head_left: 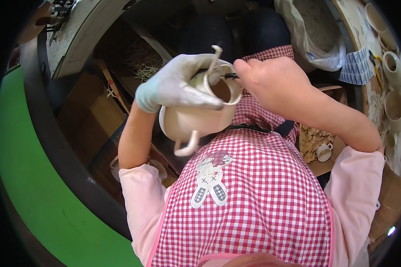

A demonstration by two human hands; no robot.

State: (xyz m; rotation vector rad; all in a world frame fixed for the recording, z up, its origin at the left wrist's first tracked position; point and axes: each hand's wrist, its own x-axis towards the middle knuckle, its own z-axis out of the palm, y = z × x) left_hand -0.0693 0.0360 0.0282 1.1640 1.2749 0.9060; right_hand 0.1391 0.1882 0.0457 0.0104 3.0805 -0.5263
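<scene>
My left hand (178,84), in a white glove with a teal cuff, grips a cream unglazed pot (200,122) tilted in front of me. Its round mouth faces up and to the right. One curved handle (189,144) sticks out toward me, and another thin projection (215,58) rises on the far side beside the mouth. My bare right hand (276,84) is closed on a small dark tool (231,75), its end by the far right edge of the pot's mouth. The rest of the tool is hidden in my fingers.
A green belt (40,178) with a dark edge curves along my left. On the right, a carton of flat scraps (314,138) holds a small cup (324,152). Beyond are a plastic bag (316,35), a blue-white sheet (357,66), yellow-handled pliers (378,73) and several cream vessels (393,104).
</scene>
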